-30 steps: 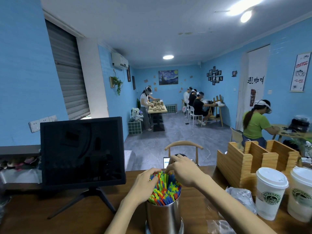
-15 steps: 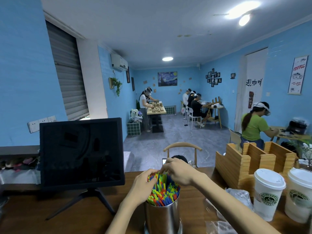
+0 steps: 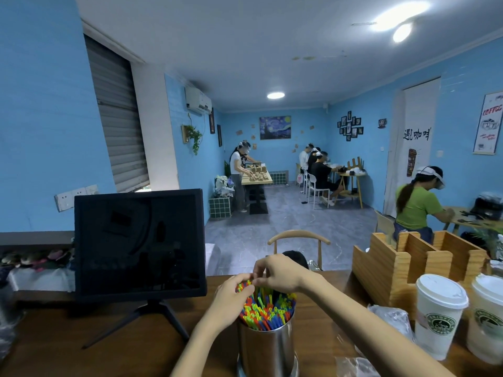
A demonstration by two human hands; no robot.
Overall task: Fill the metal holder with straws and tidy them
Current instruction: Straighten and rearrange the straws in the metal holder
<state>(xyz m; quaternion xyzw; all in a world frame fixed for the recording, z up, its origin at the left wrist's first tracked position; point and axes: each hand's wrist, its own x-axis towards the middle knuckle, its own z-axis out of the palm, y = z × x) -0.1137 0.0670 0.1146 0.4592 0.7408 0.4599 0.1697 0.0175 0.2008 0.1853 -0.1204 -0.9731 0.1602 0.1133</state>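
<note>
Metal holder point(image 3: 268, 346) stands upright at the near edge of the counter point(image 3: 114, 349), about mid-width, packed with coloured straws point(image 3: 265, 311) whose tips stick up above its rim. Left hand point(image 3: 231, 303) sits against the left side of the bundle, fingers curled round the straw tops there; its grip is closed on the straws. Right hand point(image 3: 280, 273) comes in from the right and hovers over the far side of the bundle, fingertips bunched and pinching a few straw tips, right where the left-hand fingers end; the two hands touch or nearly touch.

Crumpled clear plastic bag point(image 3: 392, 319) lies on the counter just right of the right forearm. Two lidded white paper cups with a green round logo stand at the counter's right edge: one point(image 3: 438, 314) nearer the middle, the other point(image 3: 488, 319) partly cut off by the frame. Behind them, a wooden divided organizer point(image 3: 394, 270) at the far right of the counter. On the left half, a dark switched-off monitor point(image 3: 138, 243) on a tripod-style stand.

Past the far edge, the curved back of a wooden chair point(image 3: 299, 235). Further off, a person in a green top point(image 3: 416, 208) sits at a side table on the right; more people are at tables along the back of the blue-walled room.
</note>
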